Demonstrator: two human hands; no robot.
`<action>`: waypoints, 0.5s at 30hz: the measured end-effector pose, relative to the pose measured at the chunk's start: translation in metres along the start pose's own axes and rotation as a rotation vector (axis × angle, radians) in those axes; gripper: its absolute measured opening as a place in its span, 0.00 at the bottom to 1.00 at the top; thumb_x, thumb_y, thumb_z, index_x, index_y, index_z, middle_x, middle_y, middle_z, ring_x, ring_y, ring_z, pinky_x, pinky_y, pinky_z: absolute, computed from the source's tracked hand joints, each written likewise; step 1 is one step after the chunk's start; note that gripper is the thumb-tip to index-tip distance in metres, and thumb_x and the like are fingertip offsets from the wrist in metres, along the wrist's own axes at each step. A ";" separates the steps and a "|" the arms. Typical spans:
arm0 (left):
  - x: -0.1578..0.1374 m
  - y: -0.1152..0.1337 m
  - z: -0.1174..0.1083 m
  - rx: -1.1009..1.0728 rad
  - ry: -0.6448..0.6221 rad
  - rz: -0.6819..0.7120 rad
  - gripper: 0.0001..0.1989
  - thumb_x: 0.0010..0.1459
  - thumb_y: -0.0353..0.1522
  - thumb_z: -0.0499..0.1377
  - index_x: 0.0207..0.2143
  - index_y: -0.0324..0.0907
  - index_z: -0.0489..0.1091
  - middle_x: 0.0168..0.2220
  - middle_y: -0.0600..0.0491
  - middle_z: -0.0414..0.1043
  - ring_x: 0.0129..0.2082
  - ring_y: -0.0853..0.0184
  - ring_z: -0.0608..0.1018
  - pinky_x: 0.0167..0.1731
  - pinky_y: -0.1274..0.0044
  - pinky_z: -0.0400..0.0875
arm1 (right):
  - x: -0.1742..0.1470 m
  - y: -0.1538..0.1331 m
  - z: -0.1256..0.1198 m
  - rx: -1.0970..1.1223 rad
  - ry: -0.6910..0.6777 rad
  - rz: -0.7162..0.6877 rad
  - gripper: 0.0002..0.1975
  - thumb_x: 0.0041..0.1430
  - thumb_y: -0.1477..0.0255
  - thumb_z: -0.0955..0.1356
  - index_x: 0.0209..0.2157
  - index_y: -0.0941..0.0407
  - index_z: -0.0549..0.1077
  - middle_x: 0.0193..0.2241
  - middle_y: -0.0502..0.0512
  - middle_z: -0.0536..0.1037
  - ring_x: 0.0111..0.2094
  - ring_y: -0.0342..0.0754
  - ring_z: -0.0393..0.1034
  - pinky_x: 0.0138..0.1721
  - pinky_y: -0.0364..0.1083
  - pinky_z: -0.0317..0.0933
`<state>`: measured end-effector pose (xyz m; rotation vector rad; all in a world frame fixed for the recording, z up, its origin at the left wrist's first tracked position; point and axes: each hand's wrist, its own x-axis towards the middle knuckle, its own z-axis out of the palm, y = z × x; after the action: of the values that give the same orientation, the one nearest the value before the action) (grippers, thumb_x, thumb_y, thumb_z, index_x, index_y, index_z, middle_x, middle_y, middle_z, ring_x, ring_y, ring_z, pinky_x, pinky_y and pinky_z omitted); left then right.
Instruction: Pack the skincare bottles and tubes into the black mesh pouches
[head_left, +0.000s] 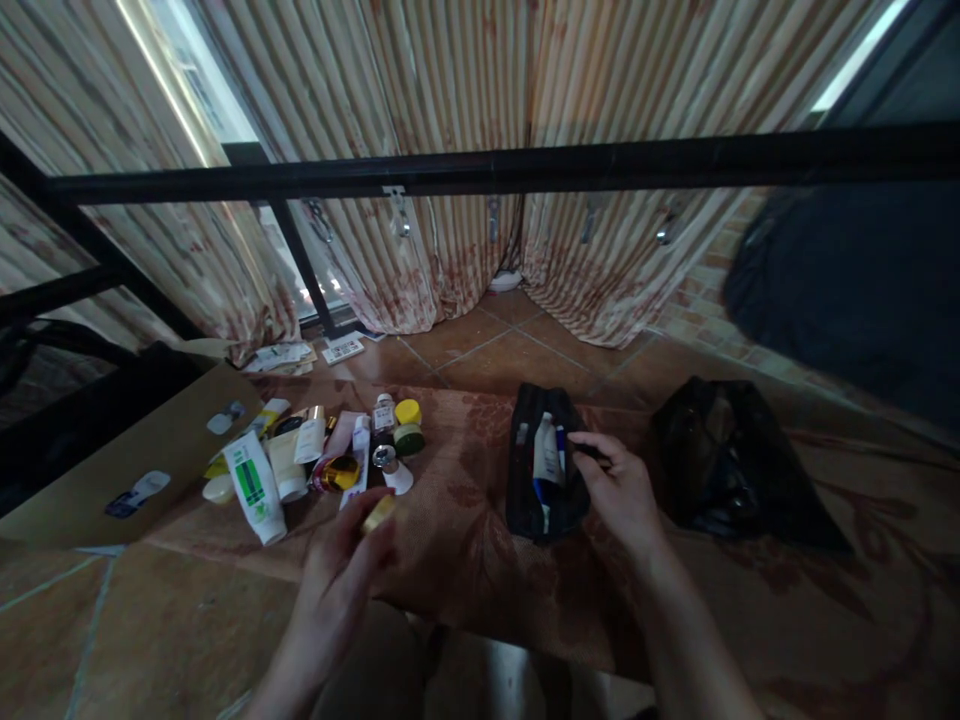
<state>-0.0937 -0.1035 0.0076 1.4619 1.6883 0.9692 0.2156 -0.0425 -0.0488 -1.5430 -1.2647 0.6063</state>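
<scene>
My left hand [346, 555] is closed around a small yellow-gold item [379, 513], whose kind I cannot make out. It hovers just in front of a cluster of toiletries, beside a white bottle with a silver top [393, 470]. A white and green tube [255, 488] lies at that cluster's near left. My right hand [616, 490] pinches the right edge of an open black pouch [523, 510]. Inside the pouch are a white tube [547, 455] and a blue slim item [561, 445]; the pouch's depths are dark.
A crumpled black plastic bag [739, 460] sits at the right on the brown patterned cloth [465, 500]. At the left stands a cardboard box [135, 455]. A black metal bar [480, 172] with hanging hooks crosses in front of striped curtains [450, 90]. Papers [281, 356] lie behind the box.
</scene>
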 end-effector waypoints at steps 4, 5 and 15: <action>0.008 0.047 0.053 -0.312 -0.221 0.099 0.19 0.57 0.41 0.57 0.49 0.43 0.69 0.41 0.51 0.75 0.37 0.64 0.78 0.34 0.75 0.76 | 0.000 -0.001 -0.001 0.031 -0.014 -0.037 0.13 0.55 0.65 0.66 0.38 0.54 0.78 0.41 0.57 0.77 0.38 0.50 0.73 0.40 0.49 0.65; 0.014 0.059 0.064 -0.342 -0.250 0.146 0.19 0.57 0.39 0.57 0.50 0.43 0.68 0.42 0.51 0.74 0.38 0.65 0.78 0.36 0.75 0.76 | 0.000 -0.002 -0.002 0.034 -0.017 -0.039 0.13 0.55 0.65 0.66 0.37 0.54 0.79 0.40 0.56 0.77 0.38 0.50 0.73 0.39 0.48 0.65; 0.067 0.091 0.142 0.171 -0.352 0.500 0.20 0.58 0.30 0.56 0.54 0.42 0.64 0.50 0.46 0.71 0.47 0.61 0.76 0.50 0.69 0.70 | 0.001 -0.006 -0.004 0.026 -0.031 -0.027 0.12 0.54 0.69 0.65 0.38 0.53 0.78 0.39 0.55 0.76 0.40 0.50 0.72 0.41 0.48 0.65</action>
<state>0.0652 -0.0159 0.0172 2.0912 1.1959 0.7633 0.2165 -0.0436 -0.0417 -1.4980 -1.2939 0.6289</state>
